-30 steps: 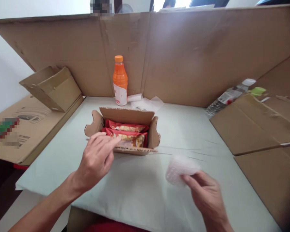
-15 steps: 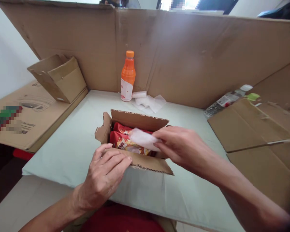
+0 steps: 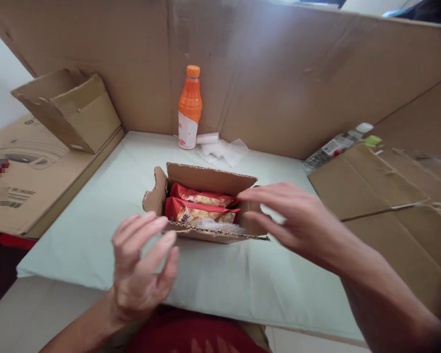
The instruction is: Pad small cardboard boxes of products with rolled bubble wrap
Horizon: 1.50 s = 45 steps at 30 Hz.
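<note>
A cardboard box (image 3: 211,176) stands on the table with its flaps raised. Inside it lie two red snack packets (image 3: 206,213), side by side. A piece of bubble wrap (image 3: 220,226) sits along the box's near wall, partly hidden by the near flap. My left hand (image 3: 143,264) hovers by the box's near left corner, fingers apart and holding nothing. On the right, my right hand (image 3: 286,211) is open at the box's right end, thumb and fingers spread over the right flap; it is slightly blurred.
An orange drink bottle (image 3: 190,108) stands behind the box, beside white wrapping sheets (image 3: 224,151). At the right, a clear bottle (image 3: 338,145) leans by a larger carton (image 3: 367,181). An open small carton (image 3: 88,117) rests on a flat box (image 3: 33,166) at left. A cardboard wall (image 3: 297,88) rises behind.
The bubble wrap has left my right hand and now lies in the box along the near side. My left hand has let go of the near flap and opened. The view has shifted slightly.
</note>
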Motion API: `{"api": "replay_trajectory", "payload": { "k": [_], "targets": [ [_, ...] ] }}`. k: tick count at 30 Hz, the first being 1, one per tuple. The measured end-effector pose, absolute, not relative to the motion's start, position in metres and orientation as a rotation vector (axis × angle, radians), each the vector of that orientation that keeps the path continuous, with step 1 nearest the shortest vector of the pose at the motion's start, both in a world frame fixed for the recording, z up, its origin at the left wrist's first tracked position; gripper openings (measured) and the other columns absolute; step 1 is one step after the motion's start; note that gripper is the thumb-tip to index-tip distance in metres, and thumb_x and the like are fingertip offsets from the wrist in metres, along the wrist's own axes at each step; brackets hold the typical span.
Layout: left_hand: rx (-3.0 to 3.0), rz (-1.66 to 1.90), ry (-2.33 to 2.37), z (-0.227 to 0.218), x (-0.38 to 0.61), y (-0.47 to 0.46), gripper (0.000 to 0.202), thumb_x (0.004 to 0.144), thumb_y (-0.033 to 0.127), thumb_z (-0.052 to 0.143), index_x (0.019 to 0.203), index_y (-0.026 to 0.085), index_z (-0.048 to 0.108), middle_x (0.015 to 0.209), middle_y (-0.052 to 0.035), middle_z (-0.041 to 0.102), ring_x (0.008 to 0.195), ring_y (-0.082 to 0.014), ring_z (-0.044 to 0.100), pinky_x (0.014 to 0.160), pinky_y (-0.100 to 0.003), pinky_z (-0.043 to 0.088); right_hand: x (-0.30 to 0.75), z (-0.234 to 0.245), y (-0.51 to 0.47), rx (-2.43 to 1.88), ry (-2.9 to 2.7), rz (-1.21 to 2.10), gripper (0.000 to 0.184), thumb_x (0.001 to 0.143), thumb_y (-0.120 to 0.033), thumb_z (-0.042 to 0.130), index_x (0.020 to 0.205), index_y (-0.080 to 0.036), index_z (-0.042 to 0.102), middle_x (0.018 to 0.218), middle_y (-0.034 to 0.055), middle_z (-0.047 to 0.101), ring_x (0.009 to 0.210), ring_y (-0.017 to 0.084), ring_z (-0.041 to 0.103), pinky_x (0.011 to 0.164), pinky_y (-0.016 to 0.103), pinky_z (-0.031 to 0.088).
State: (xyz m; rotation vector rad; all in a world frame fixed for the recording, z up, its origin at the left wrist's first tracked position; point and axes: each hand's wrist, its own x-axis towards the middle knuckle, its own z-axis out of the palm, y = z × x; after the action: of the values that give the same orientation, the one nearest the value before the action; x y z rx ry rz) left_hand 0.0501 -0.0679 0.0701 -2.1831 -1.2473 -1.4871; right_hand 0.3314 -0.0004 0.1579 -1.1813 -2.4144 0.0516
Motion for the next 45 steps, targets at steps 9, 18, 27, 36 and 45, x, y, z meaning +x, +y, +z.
{"api": "replay_trajectory", "payload": {
  "k": [9,18,27,36,45],
  "targets": [
    [-1.916,-2.170,-2.605,-0.014,0.024,-0.061,0.055,0.081,0.042,0.075,0.129,0.021,0.057,0.132,-0.0128,0.062,0.119,-0.0289,0.064,0.100,-0.043,0.054,0.366,0.035,-0.058,-1.546,-1.941,0.507,0.053,0.091,-0.046,0.063,0.138,-0.022,0.055,0.124,0.0116,0.070,0.098,0.025,0.071,0.075,0.036,0.060],
    [-2.210,-2.409,-2.528,-0.002,0.086,-0.007,0.044,0.078,0.044,0.072,0.112,0.018,0.061,0.110,-0.0079,0.070,0.106,-0.0237,0.067,0.091,-0.033,0.053,0.357,0.013,-0.024,-1.622,-1.613,0.541,0.032,0.088,-0.048,0.057,0.102,-0.020,0.061,0.093,0.0088,0.069,0.073,0.021,0.063,0.056,0.031,0.052],
    [-2.857,-1.847,-2.240,-0.011,0.179,0.036,0.031,0.071,0.032,0.070,0.100,0.022,0.071,0.096,-0.0024,0.062,0.074,-0.0149,0.057,0.067,-0.028,0.050,0.448,-0.022,-0.097,-1.823,-1.305,0.324,0.032,0.085,-0.052,0.063,0.093,-0.021,0.060,0.084,0.0068,0.069,0.071,0.022,0.064,0.062,0.034,0.053],
    [-3.044,-2.076,-2.261,-0.020,0.288,0.114,0.058,0.066,0.032,0.072,0.121,0.017,0.061,0.115,-0.0097,0.061,0.075,-0.0152,0.064,0.069,-0.033,0.057,0.507,-0.031,-0.078,-1.730,-1.186,0.340,0.057,0.089,-0.041,0.063,0.139,-0.019,0.049,0.125,0.0142,0.064,0.091,0.024,0.069,0.082,0.041,0.059],
    [-3.499,-2.187,-1.791,-0.041,0.418,0.144,0.089,0.067,0.023,0.073,0.147,0.017,0.038,0.154,-0.0211,0.042,0.134,-0.0339,0.052,0.104,-0.046,0.050,0.575,-0.053,-0.035,-1.661,-1.229,0.313,0.065,0.086,-0.032,0.061,0.148,-0.022,0.044,0.152,0.0161,0.045,0.132,0.029,0.054,0.094,0.044,0.058]
  ]
}}
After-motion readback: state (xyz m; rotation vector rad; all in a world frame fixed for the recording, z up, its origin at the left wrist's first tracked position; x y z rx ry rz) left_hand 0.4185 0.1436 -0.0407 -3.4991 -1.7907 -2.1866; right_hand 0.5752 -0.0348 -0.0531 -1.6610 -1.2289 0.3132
